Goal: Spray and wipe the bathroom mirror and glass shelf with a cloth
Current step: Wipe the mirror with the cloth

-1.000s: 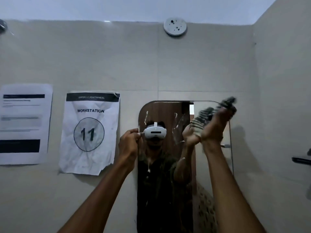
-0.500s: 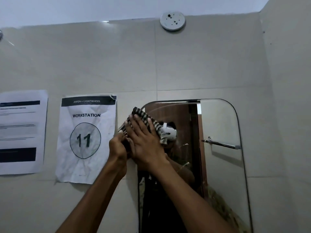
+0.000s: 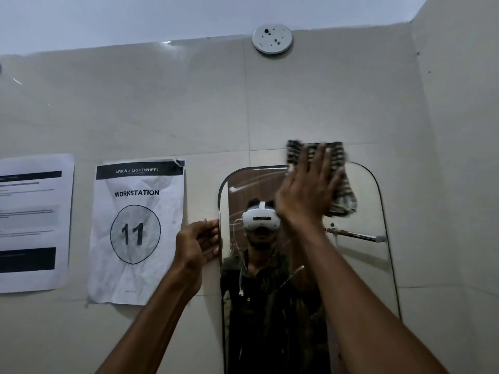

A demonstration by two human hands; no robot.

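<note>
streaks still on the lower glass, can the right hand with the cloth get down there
Probably yes: the right hand presses the cloth flat on the mirror, and nothing blocks the glass below it.

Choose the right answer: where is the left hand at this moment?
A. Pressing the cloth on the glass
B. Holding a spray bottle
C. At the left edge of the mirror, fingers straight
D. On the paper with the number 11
C: the left hand lies with straight fingers against the left edge of the mirror, while the right hand presses the striped cloth near the mirror's top.
</note>
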